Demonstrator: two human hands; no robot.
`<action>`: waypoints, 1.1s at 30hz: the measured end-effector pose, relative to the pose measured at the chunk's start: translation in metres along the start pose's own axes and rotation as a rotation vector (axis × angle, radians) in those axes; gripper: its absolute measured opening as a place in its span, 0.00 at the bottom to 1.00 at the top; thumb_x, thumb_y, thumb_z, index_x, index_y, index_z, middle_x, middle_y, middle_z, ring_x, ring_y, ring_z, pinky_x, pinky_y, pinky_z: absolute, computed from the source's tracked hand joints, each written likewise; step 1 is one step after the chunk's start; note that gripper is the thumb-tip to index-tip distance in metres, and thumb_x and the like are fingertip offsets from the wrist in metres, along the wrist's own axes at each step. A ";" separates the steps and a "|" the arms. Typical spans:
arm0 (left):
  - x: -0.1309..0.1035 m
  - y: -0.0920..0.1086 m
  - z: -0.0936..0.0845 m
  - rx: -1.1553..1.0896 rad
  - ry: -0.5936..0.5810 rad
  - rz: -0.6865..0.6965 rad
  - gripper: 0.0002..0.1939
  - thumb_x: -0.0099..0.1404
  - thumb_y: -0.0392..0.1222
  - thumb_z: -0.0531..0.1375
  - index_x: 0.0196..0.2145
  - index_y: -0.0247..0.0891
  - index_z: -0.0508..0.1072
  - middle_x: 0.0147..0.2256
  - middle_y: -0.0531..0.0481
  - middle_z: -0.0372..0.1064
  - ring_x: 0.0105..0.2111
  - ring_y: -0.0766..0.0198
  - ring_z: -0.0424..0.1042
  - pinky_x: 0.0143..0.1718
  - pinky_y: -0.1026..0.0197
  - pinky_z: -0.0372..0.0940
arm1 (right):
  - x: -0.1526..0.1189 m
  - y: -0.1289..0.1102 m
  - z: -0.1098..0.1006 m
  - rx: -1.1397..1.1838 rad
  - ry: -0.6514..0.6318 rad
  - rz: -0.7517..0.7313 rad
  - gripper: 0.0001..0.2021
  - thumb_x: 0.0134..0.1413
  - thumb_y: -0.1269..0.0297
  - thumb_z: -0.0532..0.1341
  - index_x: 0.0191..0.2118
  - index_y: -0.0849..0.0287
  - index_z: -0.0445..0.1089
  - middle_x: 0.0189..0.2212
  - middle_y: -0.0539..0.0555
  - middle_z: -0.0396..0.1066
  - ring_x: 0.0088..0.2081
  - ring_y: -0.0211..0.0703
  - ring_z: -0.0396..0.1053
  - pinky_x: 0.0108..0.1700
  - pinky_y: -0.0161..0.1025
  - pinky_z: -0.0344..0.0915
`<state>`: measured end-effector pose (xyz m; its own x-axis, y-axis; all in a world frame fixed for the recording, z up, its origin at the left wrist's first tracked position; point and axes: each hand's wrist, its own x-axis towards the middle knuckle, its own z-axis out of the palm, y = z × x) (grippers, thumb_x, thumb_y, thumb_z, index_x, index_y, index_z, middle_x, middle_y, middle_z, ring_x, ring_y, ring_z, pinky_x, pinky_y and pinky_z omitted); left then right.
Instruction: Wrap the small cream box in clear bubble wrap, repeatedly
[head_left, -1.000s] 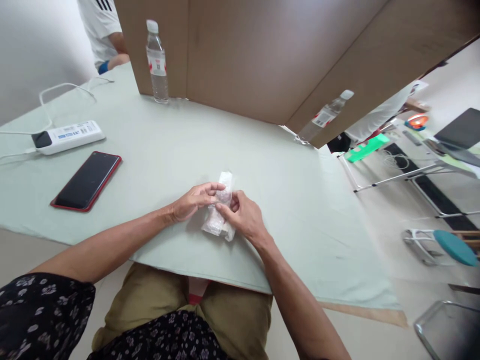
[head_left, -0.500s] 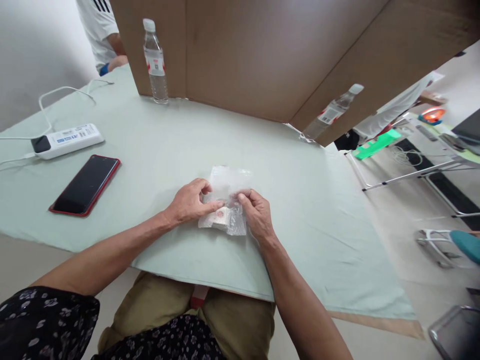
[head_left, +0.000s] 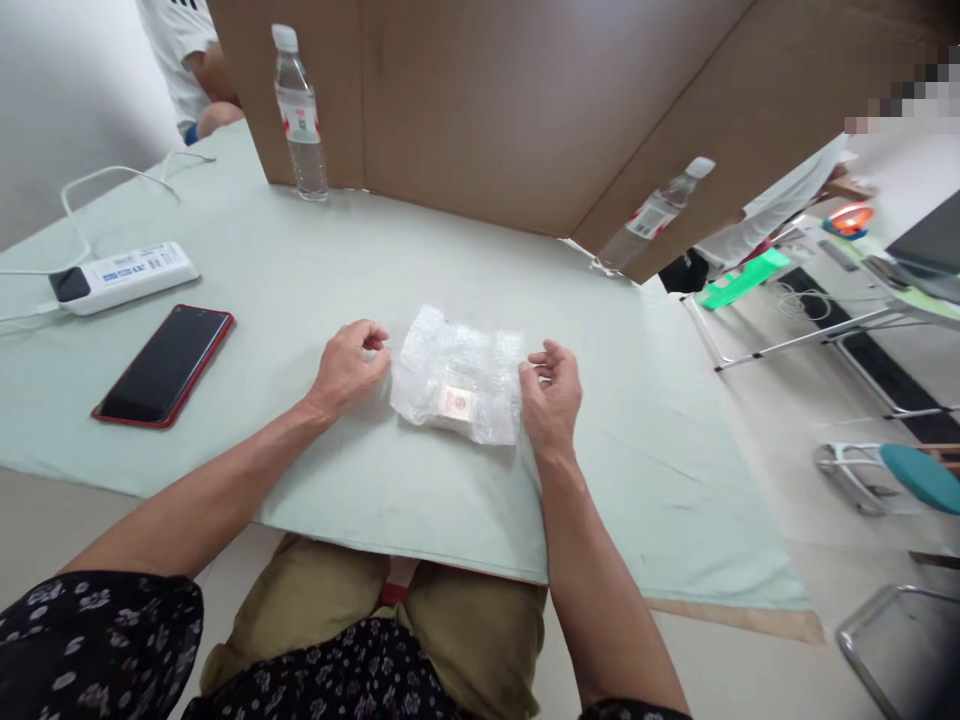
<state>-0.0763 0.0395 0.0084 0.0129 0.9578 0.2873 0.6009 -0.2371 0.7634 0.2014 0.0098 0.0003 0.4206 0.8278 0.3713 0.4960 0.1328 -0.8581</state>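
A sheet of clear bubble wrap [head_left: 480,350] lies spread on the pale green tablecloth. On its near part sits a small cream box [head_left: 456,404] with a red mark. Just left of the wrap is my left hand [head_left: 351,368], its fingers curled and thumb close to the wrap's left edge; whether it pinches that edge is unclear. My right hand [head_left: 553,395] is at the wrap's right edge, fingers loosely bent and apart, with nothing visible between them.
A phone [head_left: 165,365] and a white power strip [head_left: 127,277] with cables lie to the left. Two water bottles, one left [head_left: 301,125] and one right [head_left: 652,222], stand by a tall cardboard panel [head_left: 480,110]. A person's arm [head_left: 214,75] shows behind at left.
My hands have moved apart, left and right, off the middle of the wrap. The bubble wrap is now opened out wider, with the small box more exposed. The view has shifted slightly.
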 end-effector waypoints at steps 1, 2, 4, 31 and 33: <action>-0.003 0.002 -0.001 -0.014 0.021 0.078 0.09 0.59 0.42 0.58 0.37 0.39 0.73 0.36 0.47 0.75 0.40 0.56 0.72 0.42 0.54 0.69 | -0.002 -0.004 -0.004 0.016 -0.030 -0.022 0.21 0.54 0.58 0.63 0.53 0.57 0.68 0.42 0.55 0.74 0.36 0.41 0.70 0.39 0.41 0.69; -0.006 0.005 -0.001 -0.029 0.019 0.167 0.10 0.61 0.44 0.58 0.39 0.39 0.73 0.38 0.46 0.76 0.42 0.55 0.73 0.46 0.52 0.69 | -0.004 -0.008 -0.008 0.030 -0.103 -0.024 0.20 0.56 0.55 0.63 0.53 0.56 0.69 0.43 0.56 0.75 0.38 0.42 0.71 0.40 0.42 0.70; -0.014 0.010 0.001 -0.067 -0.061 0.301 0.16 0.62 0.48 0.60 0.46 0.38 0.73 0.45 0.43 0.77 0.49 0.52 0.72 0.53 0.48 0.67 | -0.009 -0.016 -0.015 0.035 -0.340 0.016 0.20 0.58 0.50 0.63 0.51 0.56 0.72 0.43 0.56 0.77 0.40 0.45 0.73 0.43 0.44 0.71; -0.033 0.008 0.016 0.410 -0.701 0.523 0.40 0.64 0.62 0.60 0.65 0.32 0.62 0.71 0.31 0.50 0.72 0.40 0.47 0.71 0.40 0.43 | -0.026 -0.004 -0.028 -0.448 -0.393 -0.346 0.25 0.57 0.54 0.66 0.58 0.56 0.70 0.53 0.62 0.76 0.53 0.60 0.73 0.57 0.59 0.66; -0.035 0.012 0.018 0.439 -0.706 0.512 0.40 0.65 0.63 0.58 0.65 0.32 0.61 0.71 0.31 0.49 0.72 0.39 0.46 0.71 0.39 0.42 | -0.014 0.019 -0.064 -0.538 -0.221 -0.226 0.26 0.56 0.52 0.65 0.58 0.57 0.69 0.53 0.62 0.76 0.51 0.60 0.73 0.55 0.59 0.67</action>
<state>-0.0552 0.0064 -0.0028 0.7452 0.6669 0.0022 0.6318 -0.7070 0.3179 0.2534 -0.0347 0.0017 0.1224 0.9121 0.3913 0.8919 0.0719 -0.4465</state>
